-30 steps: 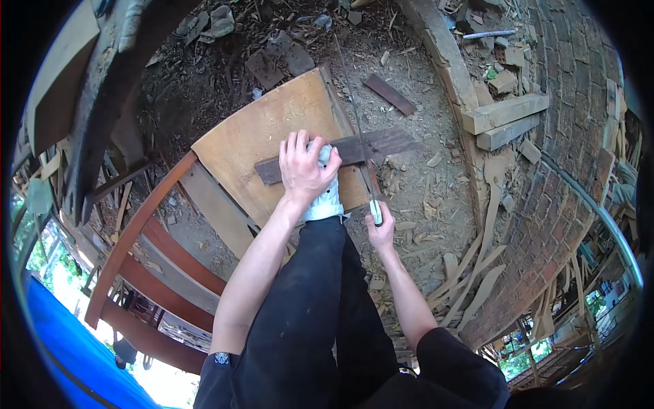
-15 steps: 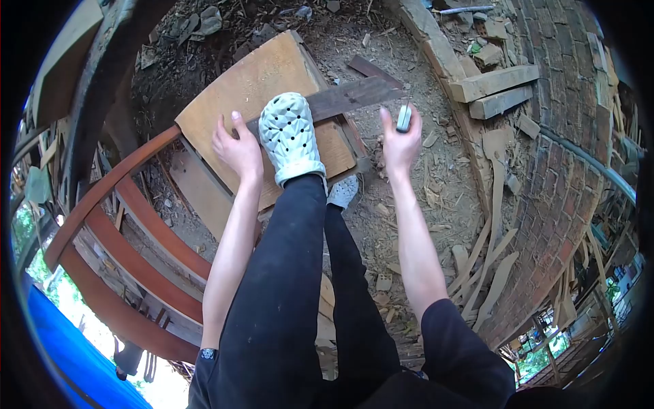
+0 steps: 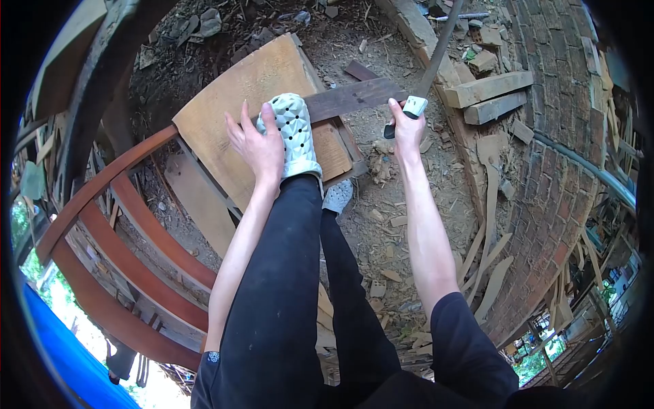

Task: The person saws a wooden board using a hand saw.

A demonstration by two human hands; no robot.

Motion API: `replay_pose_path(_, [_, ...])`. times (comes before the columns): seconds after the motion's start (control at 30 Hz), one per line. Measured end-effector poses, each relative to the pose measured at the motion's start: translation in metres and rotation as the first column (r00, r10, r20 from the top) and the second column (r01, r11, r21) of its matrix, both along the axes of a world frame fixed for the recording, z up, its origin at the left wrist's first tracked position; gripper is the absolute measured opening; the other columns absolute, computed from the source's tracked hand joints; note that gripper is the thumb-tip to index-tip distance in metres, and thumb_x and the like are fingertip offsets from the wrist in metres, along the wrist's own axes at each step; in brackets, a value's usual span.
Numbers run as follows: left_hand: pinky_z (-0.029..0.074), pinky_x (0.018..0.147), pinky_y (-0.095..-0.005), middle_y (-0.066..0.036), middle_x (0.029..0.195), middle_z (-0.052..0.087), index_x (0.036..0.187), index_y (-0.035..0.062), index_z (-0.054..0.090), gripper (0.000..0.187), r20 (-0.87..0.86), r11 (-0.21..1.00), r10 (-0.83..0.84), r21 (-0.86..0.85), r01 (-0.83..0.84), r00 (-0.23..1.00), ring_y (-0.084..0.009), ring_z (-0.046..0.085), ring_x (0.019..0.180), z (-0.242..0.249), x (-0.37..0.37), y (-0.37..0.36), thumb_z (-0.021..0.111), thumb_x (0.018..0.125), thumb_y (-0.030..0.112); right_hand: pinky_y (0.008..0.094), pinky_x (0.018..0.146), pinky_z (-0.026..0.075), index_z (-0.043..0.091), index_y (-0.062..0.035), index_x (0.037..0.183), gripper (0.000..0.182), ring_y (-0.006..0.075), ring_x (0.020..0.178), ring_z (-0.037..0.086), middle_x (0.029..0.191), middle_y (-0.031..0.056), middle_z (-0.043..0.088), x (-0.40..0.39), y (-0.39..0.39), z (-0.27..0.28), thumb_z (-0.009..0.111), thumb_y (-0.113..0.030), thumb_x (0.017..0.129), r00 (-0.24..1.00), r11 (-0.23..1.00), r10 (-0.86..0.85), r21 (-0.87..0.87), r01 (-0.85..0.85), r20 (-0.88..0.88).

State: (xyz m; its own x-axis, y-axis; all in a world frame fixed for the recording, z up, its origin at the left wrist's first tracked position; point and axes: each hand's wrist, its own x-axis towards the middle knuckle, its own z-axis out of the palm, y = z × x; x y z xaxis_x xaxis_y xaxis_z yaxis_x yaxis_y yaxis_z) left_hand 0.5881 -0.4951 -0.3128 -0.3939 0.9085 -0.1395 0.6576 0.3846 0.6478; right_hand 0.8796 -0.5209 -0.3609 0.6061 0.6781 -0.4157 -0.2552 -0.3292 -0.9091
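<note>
My right hand [image 3: 409, 136] is wrapped round the white and black handle of a handsaw [image 3: 415, 106], its long blade slanting up and to the right. Just left of the handle is the end of a dark wooden plank [image 3: 354, 97], which lies across a tan wooden board [image 3: 238, 95]. A white clog [image 3: 294, 136] on my foot rests over the plank and board. Fingers spread, my left hand [image 3: 261, 151] is at the left side of the clog, overlapping its edge in this view and holding nothing.
Red-brown curved slats [image 3: 139, 255] of a wooden frame extend to the left. On the right are a brick surface [image 3: 545, 198], stacked wood blocks [image 3: 490, 90] and loose wood strips [image 3: 492, 276]. Dirt and wood scraps cover the ground. A blue sheet [image 3: 61, 347] shows at lower left.
The saw has turned in my right hand, so its blade now shows pointing up and right. My left hand has moved right, up against the clog. The foot stays on the plank.
</note>
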Motion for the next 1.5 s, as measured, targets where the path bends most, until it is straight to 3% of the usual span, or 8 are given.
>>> replay_pose_path(0.07, [0.018,0.131,-0.0586,-0.031,0.173,0.026,0.147,0.0062,0.065,0.068,-0.142,0.995,-0.044,0.086,0.057,0.989,-0.0432,0.023,0.163,0.013,0.01,0.012,0.054,0.109,0.061,0.0266,0.057,0.046,0.064,-0.0075,0.101,0.027,0.0095,0.059,0.058,0.076,-0.0008,0.063,0.001,-0.004,0.006,0.086,-0.023,0.097,0.988,0.997,0.077,-0.019,-0.076,0.133])
replay_pose_path(0.13, [0.018,0.132,-0.0563,-0.025,0.174,0.031,0.154,0.0122,0.059,0.064,-0.304,0.893,-0.385,0.115,0.434,0.872,-0.041,0.024,0.163,0.022,0.016,0.028,0.058,0.108,0.057,0.0295,0.06,0.047,0.065,-0.0064,0.103,0.029,0.0114,0.062,0.059,0.076,-0.0001,0.064,-0.001,-0.015,0.012,0.083,-0.029,0.099,0.958,0.991,0.117,-0.087,-0.098,0.262])
replay_pose_path(0.2, [0.02,0.132,-0.0558,-0.016,0.174,0.035,0.143,0.0155,0.069,0.051,-0.331,0.853,-0.436,0.143,0.502,0.836,-0.0353,0.024,0.165,0.019,0.025,0.041,0.064,0.107,0.05,0.0353,0.064,0.048,0.067,-0.0044,0.108,0.039,0.0151,0.068,0.062,0.077,0.0012,0.064,-0.005,-0.034,0.022,0.077,-0.041,0.103,0.847,0.968,0.209,-0.226,-0.108,0.49])
replay_pose_path(0.27, [0.023,0.132,-0.0552,-0.012,0.171,0.043,0.128,0.0146,0.079,0.037,-0.345,0.732,-0.613,0.092,0.676,0.711,-0.0337,0.029,0.164,0.008,0.026,0.051,0.068,0.104,0.041,0.0364,0.066,0.049,0.067,-0.0047,0.108,0.04,0.0164,0.071,0.063,0.078,0.0023,0.065,-0.019,-0.057,0.037,0.077,-0.043,0.103,0.875,0.946,0.286,-0.263,-0.191,0.391])
replay_pose_path(0.43, [0.036,0.124,-0.0505,-0.01,0.156,0.06,0.101,0.0094,0.08,0.019,-0.333,0.728,-0.613,0.116,0.676,0.717,-0.0338,0.044,0.154,0.008,0.026,0.059,0.07,0.1,0.025,0.0336,0.069,0.048,0.068,-0.0018,0.111,0.068,0.0123,0.078,0.057,0.081,0.0021,0.062,-0.05,-0.105,0.038,0.079,-0.067,0.093,0.836,0.885,0.465,-0.191,-0.425,0.292])
replay_pose_path(0.5, [0.044,0.11,-0.0491,-0.008,0.13,0.07,0.095,0.0079,0.077,0.015,-0.282,0.743,-0.612,0.116,0.659,0.739,-0.032,0.059,0.132,0.008,0.028,0.057,0.069,0.097,0.021,0.032,0.071,0.048,0.068,0.0002,0.11,0.076,0.0117,0.079,0.055,0.082,0.0021,0.06,-0.059,-0.117,0.031,0.074,-0.074,0.093,0.84,0.877,0.48,-0.174,-0.449,0.254])
replay_pose_path(0.6, [0.046,0.097,-0.0469,-0.007,0.107,0.068,0.095,0.008,0.077,0.015,-0.291,0.74,-0.614,0.111,0.663,0.734,-0.0302,0.062,0.109,0.006,0.029,0.056,0.068,0.097,0.02,0.0321,0.071,0.048,0.067,0.0015,0.11,0.081,0.0118,0.079,0.055,0.081,0.0028,0.059,-0.066,-0.129,0.018,0.068,-0.078,0.094,0.873,0.898,0.437,-0.161,-0.41,0.217])
replay_pose_path(1.5, [0.047,0.093,-0.0468,-0.009,0.103,0.068,0.093,0.0082,0.077,0.018,-0.346,0.727,-0.614,0.103,0.679,0.71,-0.0309,0.064,0.106,0.002,0.03,0.053,0.067,0.096,0.023,0.0383,0.07,0.052,0.069,0.0008,0.108,0.074,0.0184,0.075,0.064,0.079,0.0097,0.066,-0.067,-0.18,-0.007,0.066,-0.073,0.098,0.882,0.895,0.429,-0.22,-0.387,0.196])
